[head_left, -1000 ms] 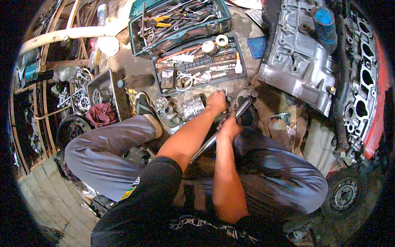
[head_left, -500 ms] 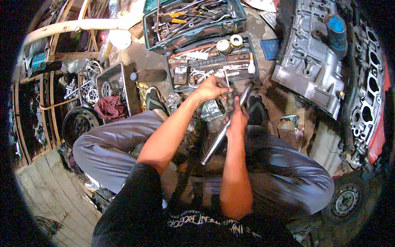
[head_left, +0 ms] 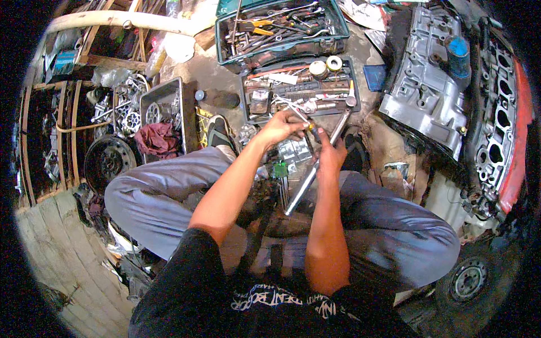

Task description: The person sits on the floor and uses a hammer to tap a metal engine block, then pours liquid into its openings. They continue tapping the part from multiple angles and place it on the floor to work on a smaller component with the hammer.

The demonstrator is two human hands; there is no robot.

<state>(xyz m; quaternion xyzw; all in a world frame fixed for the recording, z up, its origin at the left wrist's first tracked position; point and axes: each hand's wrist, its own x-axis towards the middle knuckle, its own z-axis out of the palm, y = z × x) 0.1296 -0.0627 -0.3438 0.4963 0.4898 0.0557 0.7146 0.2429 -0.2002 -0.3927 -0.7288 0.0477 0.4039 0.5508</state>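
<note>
My right hand point(head_left: 331, 153) is wrapped round a long silver ratchet-type bar point(head_left: 302, 190), which slants from a thick head at upper right to a thin end between my knees. Close beside it, the fingers of my left hand point(head_left: 283, 128) pinch a slim pale rod point(head_left: 294, 110) with a yellowish part at its lower end, near my right thumb. That rod is too small to name surely. Below both hands lie a shiny clear packet point(head_left: 295, 151) and a small green piece point(head_left: 280, 169) on dark metal parts.
Ahead lie a dark socket tray point(head_left: 296, 84) and an open green toolbox point(head_left: 282, 45). A metal engine cover point(head_left: 425, 84) and a cylinder head point(head_left: 499, 112) stand at right. At left are a grey bin point(head_left: 179, 110) with a red rag point(head_left: 159, 141) and a wheel point(head_left: 110, 168).
The slim rod has tipped from upright toward the left. My hands have come a little closer together, and the green piece now shows below them. The whole view has shifted slightly.
</note>
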